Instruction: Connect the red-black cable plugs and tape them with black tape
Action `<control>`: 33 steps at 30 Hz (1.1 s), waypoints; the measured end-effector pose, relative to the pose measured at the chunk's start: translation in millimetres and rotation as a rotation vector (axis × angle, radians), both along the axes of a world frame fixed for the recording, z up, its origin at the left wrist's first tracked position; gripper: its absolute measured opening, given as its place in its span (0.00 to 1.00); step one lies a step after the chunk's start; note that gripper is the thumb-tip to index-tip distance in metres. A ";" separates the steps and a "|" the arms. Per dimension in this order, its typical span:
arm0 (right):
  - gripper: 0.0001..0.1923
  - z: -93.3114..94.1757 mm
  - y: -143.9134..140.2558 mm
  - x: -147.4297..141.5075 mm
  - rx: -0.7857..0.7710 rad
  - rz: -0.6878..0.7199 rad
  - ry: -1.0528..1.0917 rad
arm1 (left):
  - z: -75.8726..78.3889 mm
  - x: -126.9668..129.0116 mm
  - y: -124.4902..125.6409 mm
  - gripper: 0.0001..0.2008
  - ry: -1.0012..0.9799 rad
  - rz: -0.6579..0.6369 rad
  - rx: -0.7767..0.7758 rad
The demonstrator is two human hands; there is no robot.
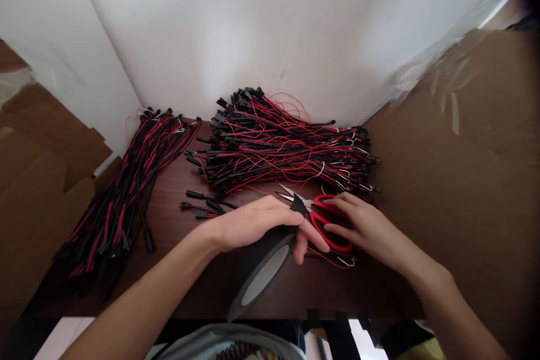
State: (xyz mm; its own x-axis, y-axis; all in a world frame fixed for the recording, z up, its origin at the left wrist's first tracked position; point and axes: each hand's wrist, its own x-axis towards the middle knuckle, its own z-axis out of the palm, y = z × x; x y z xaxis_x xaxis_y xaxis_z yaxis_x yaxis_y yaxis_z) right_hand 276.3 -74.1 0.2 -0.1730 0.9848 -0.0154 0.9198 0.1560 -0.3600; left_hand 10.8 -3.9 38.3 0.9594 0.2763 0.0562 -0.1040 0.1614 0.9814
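Observation:
My left hand (270, 220) grips a roll of black tape (262, 270), its loose end (298, 206) pinched between thumb and finger. My right hand (366, 224) has its fingers at the red handles of a pair of scissors (335, 225). The scissors' blades are slightly apart and point left, close beside the tape end. Beneath and behind the hands lie a few cables (206, 205) with black connectors, partly covered by my left hand and the roll.
A large pile of red and black cables (278, 149) lies along the white wall (236, 28). Another cable bundle (130, 180) is at the left. Cardboard (476, 169) stands on the right, more cardboard (50, 163) on the left. Black strips (343, 323) hang at the table's front edge.

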 end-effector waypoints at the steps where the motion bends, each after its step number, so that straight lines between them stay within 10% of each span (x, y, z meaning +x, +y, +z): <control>1: 0.18 1.5 0.8 0.0 -0.005 0.003 0.005 | -0.1 -0.3 0.2 0.23 -0.003 -0.001 0.002; 10: 0.14 47.6 -24.9 17.6 0.088 -0.311 0.579 | -3.9 -1.1 0.7 0.22 0.000 -0.004 -0.064; 17: 0.18 32.4 -18.5 -57.3 -0.202 -0.301 1.103 | 0.2 -1.3 -0.7 0.22 0.027 0.006 -0.072; 21: 0.15 27.1 4.1 -86.5 -0.121 -0.344 1.345 | 0.7 -2.2 -0.2 0.22 0.054 0.020 -0.084; 33: 0.11 66.3 3.1 -85.0 0.304 -0.401 0.911 | -5.6 1.4 -0.2 0.28 0.014 0.041 -0.131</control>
